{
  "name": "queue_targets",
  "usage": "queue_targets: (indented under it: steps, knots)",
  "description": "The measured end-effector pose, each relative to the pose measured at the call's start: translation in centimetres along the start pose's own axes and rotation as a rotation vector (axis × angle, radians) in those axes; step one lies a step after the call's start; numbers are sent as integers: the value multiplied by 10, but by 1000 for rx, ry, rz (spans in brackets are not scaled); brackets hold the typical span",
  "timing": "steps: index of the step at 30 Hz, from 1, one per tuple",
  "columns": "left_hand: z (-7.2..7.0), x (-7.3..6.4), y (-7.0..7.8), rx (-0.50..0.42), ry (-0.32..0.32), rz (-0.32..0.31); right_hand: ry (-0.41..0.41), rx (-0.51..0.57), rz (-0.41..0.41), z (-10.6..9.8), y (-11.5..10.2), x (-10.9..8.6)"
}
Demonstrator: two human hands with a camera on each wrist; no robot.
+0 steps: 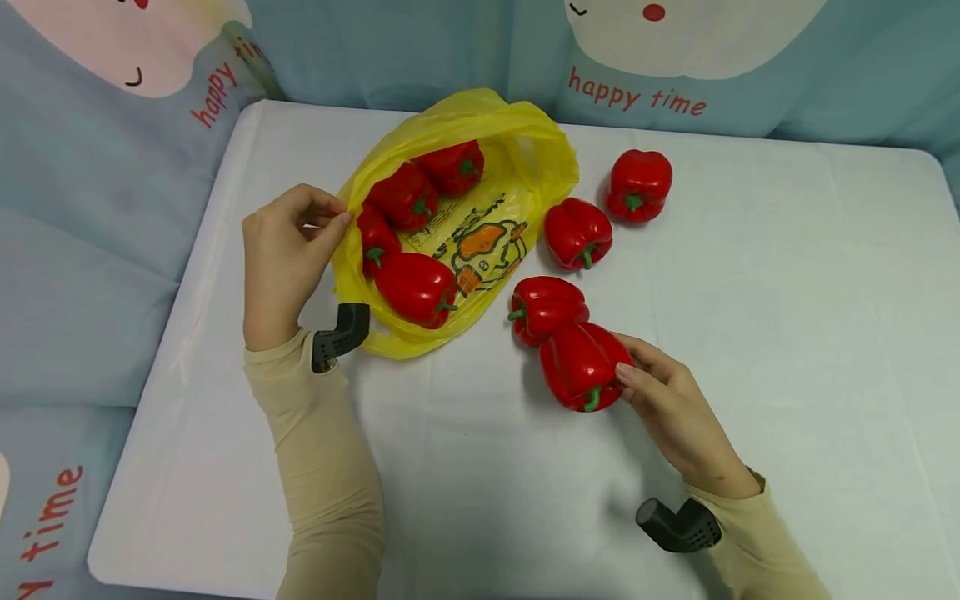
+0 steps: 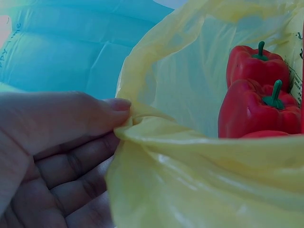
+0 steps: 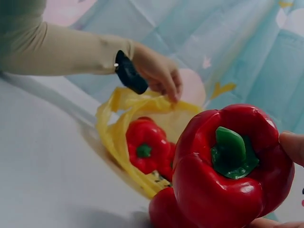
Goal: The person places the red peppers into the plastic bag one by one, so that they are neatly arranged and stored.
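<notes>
My left hand (image 1: 288,250) pinches the left rim of a yellow plastic bag (image 1: 555,158), holding its mouth wide. Inside the bag lie several red bell peppers (image 1: 416,287) with green stems; two of these peppers (image 2: 256,109) show past the rim in the left wrist view. In my right hand (image 1: 678,408) is another red bell pepper (image 1: 581,367), gripped between thumb and fingers at its right side, stem toward me. It overlaps a bell pepper (image 1: 547,304) just behind it in the head view. The right wrist view shows the held pepper (image 3: 228,185) up close, with its green stem facing the camera.
To the right of the bag, two more bell peppers stand on the white table (image 1: 787,333): a nearer pepper (image 1: 577,233) beside the bag's edge and a farther pepper (image 1: 639,185). A blue printed curtain (image 1: 450,50) hangs behind the table and along its left side.
</notes>
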State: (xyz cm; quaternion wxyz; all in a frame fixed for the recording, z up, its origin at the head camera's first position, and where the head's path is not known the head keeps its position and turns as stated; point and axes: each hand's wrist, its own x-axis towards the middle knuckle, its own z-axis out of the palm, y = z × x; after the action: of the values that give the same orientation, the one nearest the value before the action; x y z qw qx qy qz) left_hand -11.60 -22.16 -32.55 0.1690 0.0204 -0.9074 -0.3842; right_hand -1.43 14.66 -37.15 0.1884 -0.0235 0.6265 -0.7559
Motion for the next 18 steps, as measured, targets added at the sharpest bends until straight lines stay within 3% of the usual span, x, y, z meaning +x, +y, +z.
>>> queue_targets:
  steps: [10,18]
  knots:
    - [1,0,0,0,-6,-2,-17,42,-1,1,-16,10]
    - [1,-1,1,-10,-5,2,-20,59,-32,8,-31,31]
